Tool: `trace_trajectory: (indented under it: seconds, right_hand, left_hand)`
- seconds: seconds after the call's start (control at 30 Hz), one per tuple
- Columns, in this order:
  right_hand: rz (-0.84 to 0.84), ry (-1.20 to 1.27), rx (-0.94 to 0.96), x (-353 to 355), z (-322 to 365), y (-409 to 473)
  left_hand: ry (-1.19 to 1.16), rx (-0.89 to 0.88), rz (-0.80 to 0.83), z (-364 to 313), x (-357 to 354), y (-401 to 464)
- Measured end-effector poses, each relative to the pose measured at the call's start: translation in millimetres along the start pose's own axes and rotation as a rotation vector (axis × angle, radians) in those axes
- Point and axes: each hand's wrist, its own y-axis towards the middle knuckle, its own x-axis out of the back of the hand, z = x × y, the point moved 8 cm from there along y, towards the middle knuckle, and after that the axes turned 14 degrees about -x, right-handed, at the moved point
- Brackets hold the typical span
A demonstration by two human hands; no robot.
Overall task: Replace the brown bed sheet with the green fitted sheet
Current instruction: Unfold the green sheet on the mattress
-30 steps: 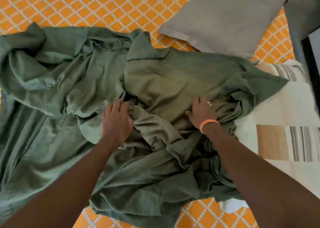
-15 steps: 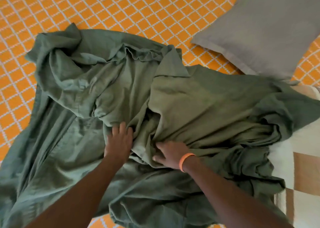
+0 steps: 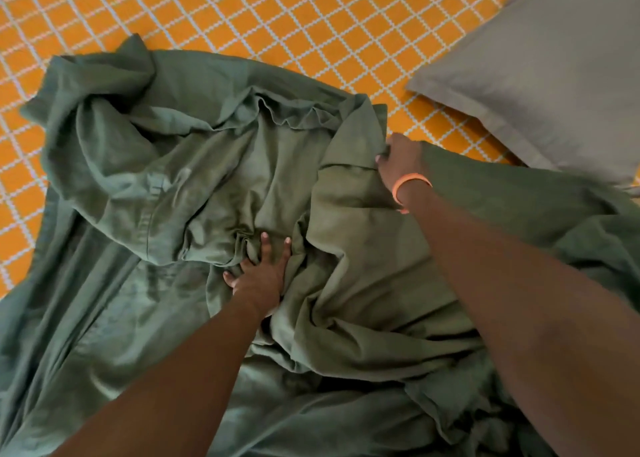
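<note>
The green fitted sheet (image 3: 194, 186) lies crumpled in a wide heap on an orange bed surface with a white lattice pattern (image 3: 263, 16). My left hand (image 3: 261, 276) rests on the bunched folds at the heap's middle, fingers mostly straight and pressing into the cloth. Farther up and to the right, my right hand (image 3: 401, 160), with an orange band on its wrist, curls its fingers round a folded edge of the sheet. No brown sheet shows in this view.
A grey pillow (image 3: 540, 75) lies at the upper right, its lower corner touching the green sheet. Bare orange lattice surface stretches along the top and down the left side.
My right hand left its place beside the left hand, moved up and right, and took hold of the sheet's edge. The left hand stayed on the middle folds.
</note>
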Motion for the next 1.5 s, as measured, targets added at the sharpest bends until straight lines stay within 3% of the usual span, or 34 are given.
trace_trajectory:
  seconds: [0.13, 0.23, 0.33, 0.43, 0.5, 0.6, 0.67, 0.73, 0.87, 1.0, 1.13, 1.2, 1.33, 1.4, 1.5]
  right_hand:
    - [-0.162, 0.083, 0.218, 31.2, 18.3, -25.1]
    - [-0.289, 0.115, 0.419, 65.7, 24.4, -96.9]
    - [-0.154, 0.102, 0.526, 68.1, 8.5, -185.9]
    - [0.06, 0.085, 0.435, 63.5, -25.5, -244.6]
    - [0.198, 0.165, 0.37, 70.5, -40.5, -271.3]
    - [0.28, 0.247, 0.29, 108.1, -47.7, -313.3]
    - [0.388, 0.296, 0.298, 132.9, -43.6, -343.7]
    - [0.495, 0.384, 0.338, 167.0, -35.3, -378.3]
    - [0.559, 0.484, 0.379, 241.4, -37.5, -422.7]
    - [0.504, 0.505, 0.353, 295.5, -66.3, -448.3]
    - [0.546, 0.302, 0.321, 297.7, -84.7, -473.5]
    - [0.53, 0.062, 0.298, 280.4, -90.6, -479.4]
    - [0.445, -0.313, 0.209, 242.1, -101.0, -483.7]
    - [0.43, -0.226, 0.195, 235.4, -93.0, -490.4]
    - [0.491, 0.031, 0.229, 227.8, -71.0, -510.6]
  left_hand:
    - [-0.007, 0.004, -0.022, 0.8, -1.2, 4.6]
    - [-0.005, 0.001, 0.001, -1.3, 2.2, -0.3]
    - [-0.041, -0.023, 0.035, -8.1, 16.5, -16.2]
    - [-0.109, -0.059, 0.068, -18.8, 38.8, -52.3]
    - [-0.206, -0.108, -0.087, -35.4, 59.7, -80.5]
    - [-0.1, -0.307, -0.547, -83.6, 109.0, -147.2]
    - [0.123, -0.505, -0.615, -124.7, 128.4, -191.3]
    - [0.309, -0.676, -0.543, -157.7, 131.4, -231.6]
    - [0.184, -0.557, -0.338, -152.7, 121.6, -288.5]
    - [0.304, -0.491, -0.401, -130.7, 116.4, -347.3]
    - [0.312, -0.323, -0.475, -79.5, 108.6, -382.7]
    - [0.175, -0.253, -0.572, -61.6, 112.5, -401.2]
    - [-0.359, -0.239, -0.695, -77.5, 135.9, -439.1]
    - [-0.63, -0.339, -0.654, -116.0, 145.8, -456.4]
    - [-0.998, -0.535, -0.416, -188.0, 137.0, -487.2]
